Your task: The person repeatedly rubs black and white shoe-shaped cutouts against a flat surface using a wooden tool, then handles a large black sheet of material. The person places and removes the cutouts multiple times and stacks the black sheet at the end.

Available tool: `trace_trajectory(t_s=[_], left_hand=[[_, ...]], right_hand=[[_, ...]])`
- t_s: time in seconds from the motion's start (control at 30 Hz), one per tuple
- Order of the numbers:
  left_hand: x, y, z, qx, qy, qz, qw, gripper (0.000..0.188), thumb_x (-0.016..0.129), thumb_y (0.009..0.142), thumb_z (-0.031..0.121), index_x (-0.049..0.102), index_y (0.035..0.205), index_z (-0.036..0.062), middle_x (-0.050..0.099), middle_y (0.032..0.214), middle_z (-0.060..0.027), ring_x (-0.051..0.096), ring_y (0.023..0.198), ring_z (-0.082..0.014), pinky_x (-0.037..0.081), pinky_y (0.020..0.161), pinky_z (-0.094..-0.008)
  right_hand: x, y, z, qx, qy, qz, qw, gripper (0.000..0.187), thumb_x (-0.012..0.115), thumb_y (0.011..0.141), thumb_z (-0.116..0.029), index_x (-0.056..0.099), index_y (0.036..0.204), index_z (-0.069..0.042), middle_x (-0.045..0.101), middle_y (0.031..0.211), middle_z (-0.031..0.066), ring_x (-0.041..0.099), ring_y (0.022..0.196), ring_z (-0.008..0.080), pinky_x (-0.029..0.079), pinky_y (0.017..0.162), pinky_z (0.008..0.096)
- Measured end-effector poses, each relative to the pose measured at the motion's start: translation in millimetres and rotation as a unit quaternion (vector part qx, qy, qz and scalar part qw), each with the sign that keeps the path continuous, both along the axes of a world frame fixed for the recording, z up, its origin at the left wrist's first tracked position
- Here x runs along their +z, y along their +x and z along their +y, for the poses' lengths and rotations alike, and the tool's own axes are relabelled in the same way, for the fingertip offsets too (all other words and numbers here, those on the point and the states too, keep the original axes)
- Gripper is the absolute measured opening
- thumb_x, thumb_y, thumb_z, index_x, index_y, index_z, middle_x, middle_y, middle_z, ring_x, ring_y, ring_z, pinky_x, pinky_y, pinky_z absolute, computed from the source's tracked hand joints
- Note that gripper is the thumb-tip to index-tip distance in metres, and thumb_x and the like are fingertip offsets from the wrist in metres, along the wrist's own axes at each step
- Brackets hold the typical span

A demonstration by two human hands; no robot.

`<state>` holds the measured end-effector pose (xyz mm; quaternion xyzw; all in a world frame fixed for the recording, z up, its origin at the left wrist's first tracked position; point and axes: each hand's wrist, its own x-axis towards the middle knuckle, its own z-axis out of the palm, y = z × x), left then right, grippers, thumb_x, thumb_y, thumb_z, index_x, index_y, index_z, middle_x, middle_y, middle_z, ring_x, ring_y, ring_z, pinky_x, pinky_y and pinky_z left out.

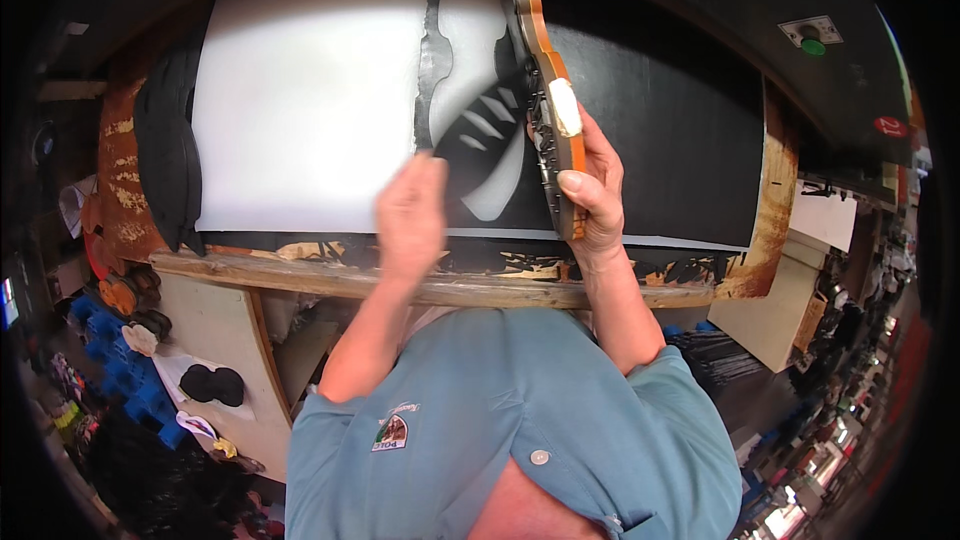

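My right hand grips the lower end of a long, curved cutting die, thumb on its near face. The die stands tilted on its edge, its orange-brown side and a pale patch showing, with dark metal parts facing left. My left hand is blurred by motion, its fingers closed at the left edge of a black cut piece with several slots. This piece is blurred too and reaches across to the die. Beneath lies black sheet material with a sole-shaped opening that shows white.
A white sheet covers the work surface on the left. Dark scraps hang at its far left. Along the front runs a worn wooden edge with black offcuts behind it. Green buttons sit on the dark machine above.
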<state>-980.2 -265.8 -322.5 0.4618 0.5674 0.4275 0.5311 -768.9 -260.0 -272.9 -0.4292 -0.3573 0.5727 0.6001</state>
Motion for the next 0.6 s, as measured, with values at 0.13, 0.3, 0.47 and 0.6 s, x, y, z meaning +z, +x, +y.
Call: trace_trajectory(t_s=[0.13, 0.3, 0.47, 0.6], left_hand=[[0, -69, 5, 0.139, 0.037, -0.019, 0.989, 0.027, 0.057, 0.115, 0.017, 0.070, 0.123, -0.0046, 0.071, 0.106, -0.0014, 0.060, 0.096, -0.0085, 0.051, 0.088, -0.0271], [9, -104, 6, 0.130, 0.019, 0.003, 0.991, 0.040, 0.062, 0.111, 0.015, 0.061, 0.144, -0.0078, 0.073, 0.130, -0.0139, 0.068, 0.117, -0.0167, 0.053, 0.104, -0.0325], [22, -104, 44, 0.067, -0.034, -0.025, 0.997, 0.039, 0.066, 0.107, 0.008, 0.063, 0.143, -0.0067, 0.077, 0.121, -0.0129, 0.071, 0.107, -0.0148, 0.055, 0.097, -0.0313], [29, -106, 54, -0.088, -0.074, -0.087, 0.990, 0.034, 0.069, 0.101, 0.005, 0.069, 0.134, -0.0050, 0.079, 0.108, -0.0069, 0.071, 0.092, -0.0114, 0.057, 0.089, -0.0301]], right_hand=[[-2, 18, -6, -0.007, 0.009, -0.020, 1.000, 0.102, 0.077, 0.073, -0.039, 0.047, 0.156, 0.012, 0.065, 0.140, 0.0241, 0.066, 0.129, 0.0293, 0.043, 0.121, 0.0383], [5, 45, -22, -0.028, 0.033, -0.133, 0.990, 0.099, 0.084, 0.071, -0.033, 0.051, 0.153, 0.013, 0.051, 0.156, 0.0251, 0.053, 0.143, 0.0327, 0.038, 0.124, 0.0440], [-2, 52, -20, -0.074, 0.047, -0.447, 0.890, 0.086, 0.086, 0.072, -0.025, 0.060, 0.149, 0.002, 0.044, 0.161, 0.0280, 0.051, 0.145, 0.0367, 0.041, 0.121, 0.0460], [-1, 42, -9, -0.062, 0.082, -0.677, 0.728, 0.079, 0.089, 0.070, -0.024, 0.065, 0.141, 0.001, 0.047, 0.155, 0.0317, 0.050, 0.135, 0.0500, 0.046, 0.113, 0.0526]])
